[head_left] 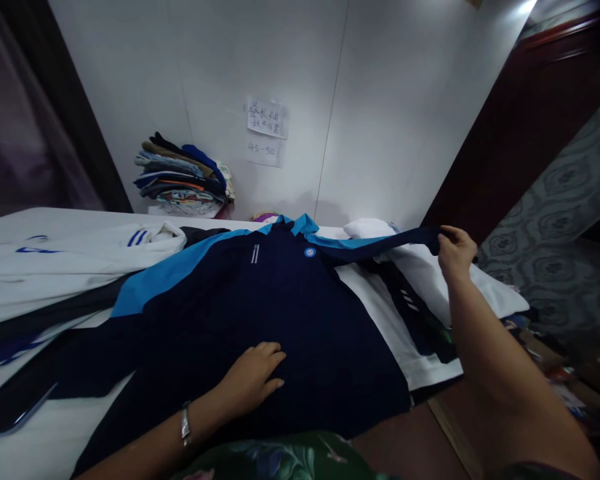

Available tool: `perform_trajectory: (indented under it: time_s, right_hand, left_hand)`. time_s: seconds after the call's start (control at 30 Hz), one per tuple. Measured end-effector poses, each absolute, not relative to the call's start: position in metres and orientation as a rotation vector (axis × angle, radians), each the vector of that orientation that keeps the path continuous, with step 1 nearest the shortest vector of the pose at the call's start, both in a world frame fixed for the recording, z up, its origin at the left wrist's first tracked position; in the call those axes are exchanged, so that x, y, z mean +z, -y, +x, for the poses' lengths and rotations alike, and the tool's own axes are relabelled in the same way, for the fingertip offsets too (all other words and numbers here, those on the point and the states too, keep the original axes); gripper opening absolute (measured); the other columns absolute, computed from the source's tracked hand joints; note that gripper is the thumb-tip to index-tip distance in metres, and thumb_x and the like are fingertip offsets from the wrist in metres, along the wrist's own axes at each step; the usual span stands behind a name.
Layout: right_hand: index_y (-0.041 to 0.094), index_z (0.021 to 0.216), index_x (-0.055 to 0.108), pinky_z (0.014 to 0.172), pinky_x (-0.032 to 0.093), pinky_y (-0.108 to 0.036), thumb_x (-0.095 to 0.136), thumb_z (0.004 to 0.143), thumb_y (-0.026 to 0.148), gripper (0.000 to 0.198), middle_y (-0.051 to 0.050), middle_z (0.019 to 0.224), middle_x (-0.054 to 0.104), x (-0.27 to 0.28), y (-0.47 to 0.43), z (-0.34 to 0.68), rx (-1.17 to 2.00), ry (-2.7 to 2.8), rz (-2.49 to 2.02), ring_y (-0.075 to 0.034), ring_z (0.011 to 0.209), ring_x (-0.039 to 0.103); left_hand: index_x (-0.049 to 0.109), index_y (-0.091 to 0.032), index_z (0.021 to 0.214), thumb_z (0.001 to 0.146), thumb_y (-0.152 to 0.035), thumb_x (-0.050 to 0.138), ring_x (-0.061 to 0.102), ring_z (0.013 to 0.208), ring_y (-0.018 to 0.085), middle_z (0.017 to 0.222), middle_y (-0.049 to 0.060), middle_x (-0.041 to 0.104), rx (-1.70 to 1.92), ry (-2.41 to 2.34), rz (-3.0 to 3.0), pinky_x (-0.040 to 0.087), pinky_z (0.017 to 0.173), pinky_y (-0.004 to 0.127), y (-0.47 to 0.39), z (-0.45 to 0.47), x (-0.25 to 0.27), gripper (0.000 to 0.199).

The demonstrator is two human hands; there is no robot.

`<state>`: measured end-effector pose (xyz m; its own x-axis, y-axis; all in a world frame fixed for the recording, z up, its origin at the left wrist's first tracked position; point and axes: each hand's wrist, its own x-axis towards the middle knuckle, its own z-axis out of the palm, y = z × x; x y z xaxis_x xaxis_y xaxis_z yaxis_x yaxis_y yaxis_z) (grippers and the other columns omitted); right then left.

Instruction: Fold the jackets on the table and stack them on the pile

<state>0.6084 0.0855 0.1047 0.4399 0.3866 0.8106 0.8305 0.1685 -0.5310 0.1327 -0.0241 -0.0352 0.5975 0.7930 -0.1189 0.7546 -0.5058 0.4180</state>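
Jacket spread over table, cuff pinched

White clothes flank it, partly overlapped; a folded stack stands behind. The end of the left-side sleeve is hard to make out. The jacket is navy, light blue at collar and shoulders. The left hand lies on it, open; the right hand grips a cuff.

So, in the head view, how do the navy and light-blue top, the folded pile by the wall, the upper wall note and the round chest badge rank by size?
1. Navy and light-blue top
2. Folded pile
3. Upper wall note
4. Round chest badge

That's apparent size only.
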Motion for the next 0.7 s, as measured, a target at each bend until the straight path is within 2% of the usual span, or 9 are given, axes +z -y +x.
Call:
perform_trajectory:
  time_s: [0.1, 0.23, 0.37, 0.43, 0.53, 0.6, 0.7]
  right_hand:
    - [0.012, 0.102, 0.069, 0.083, 0.04, -0.031, 0.048, 0.08, 0.019, 0.031, -0.013, 0.103, 0.065, 0.126, -0.096, 0.631, -0.612, 1.211, -1.535, -0.018, 0.09, 0.055]
    - [0.014, 0.1, 0.07, 0.082, 0.034, -0.036, 0.046, 0.077, 0.011, 0.033, -0.016, 0.113, 0.062, 0.143, -0.112, 0.655, -0.692, 1.154, -1.818, -0.022, 0.1, 0.049]
    - [0.011, 0.106, 0.068, 0.092, 0.032, -0.043, 0.05, 0.076, 0.011, 0.035, -0.019, 0.131, 0.052, 0.128, -0.127, 0.625, -0.694, 1.366, -1.8, -0.028, 0.119, 0.041]
    - [0.014, 0.11, 0.067, 0.095, 0.036, -0.041, 0.048, 0.081, 0.017, 0.035, -0.015, 0.124, 0.059, 0.102, -0.13, 0.585, -0.442, 1.649, -1.683, -0.025, 0.114, 0.05]
    - [0.02, 0.11, 0.068, 0.093, 0.043, -0.032, 0.052, 0.084, 0.031, 0.032, -0.008, 0.112, 0.068, 0.044, -0.134, 0.519, 0.241, 1.763, -1.751, -0.021, 0.104, 0.06]
    - [0.018, 0.103, 0.07, 0.087, 0.047, -0.03, 0.055, 0.082, 0.037, 0.032, -0.008, 0.103, 0.071, 0.005, -0.14, 0.486, 0.365, 1.736, -1.836, -0.022, 0.098, 0.064]
    - [0.012, 0.097, 0.072, 0.079, 0.05, -0.032, 0.053, 0.084, 0.048, 0.042, -0.012, 0.093, 0.072, -0.033, -0.157, 0.458, 0.429, 1.671, -1.968, -0.025, 0.091, 0.066]
  left_hand:
    - [0.06, -0.023, 0.122, 0.081, -0.031, 0.057, 0.052, 0.116, 0.027, 0.131, 0.008, 0.055, 0.105, -1.251, 2.399, 0.041, 0.098, 0.045, 0.024, 0.134, -0.033, 0.042]
    - [0.062, -0.024, 0.118, 0.081, -0.031, 0.058, 0.054, 0.111, 0.026, 0.125, 0.007, 0.058, 0.136, -1.244, 2.366, 0.044, 0.094, 0.043, 0.021, 0.134, -0.032, 0.039]
    - [0.061, -0.024, 0.117, 0.082, -0.033, 0.057, 0.054, 0.11, 0.024, 0.122, 0.006, 0.058, 0.216, -1.236, 2.322, 0.043, 0.096, 0.041, 0.018, 0.134, -0.038, 0.037]
    - [0.062, -0.024, 0.116, 0.083, -0.033, 0.056, 0.054, 0.111, 0.023, 0.122, 0.006, 0.058, 0.263, -1.228, 2.311, 0.043, 0.096, 0.04, 0.016, 0.134, -0.042, 0.035]
    - [0.063, -0.024, 0.114, 0.083, -0.032, 0.056, 0.054, 0.113, 0.023, 0.124, 0.006, 0.058, 0.306, -1.234, 2.326, 0.042, 0.098, 0.04, 0.012, 0.135, -0.046, 0.033]
    - [0.063, -0.024, 0.115, 0.083, -0.033, 0.057, 0.051, 0.117, 0.025, 0.128, 0.006, 0.056, 0.318, -1.252, 2.354, 0.04, 0.1, 0.042, 0.008, 0.136, -0.046, 0.034]
    - [0.062, -0.024, 0.118, 0.082, -0.033, 0.058, 0.048, 0.123, 0.025, 0.132, 0.007, 0.054, 0.334, -1.277, 2.401, 0.038, 0.103, 0.043, 0.001, 0.136, -0.043, 0.037]
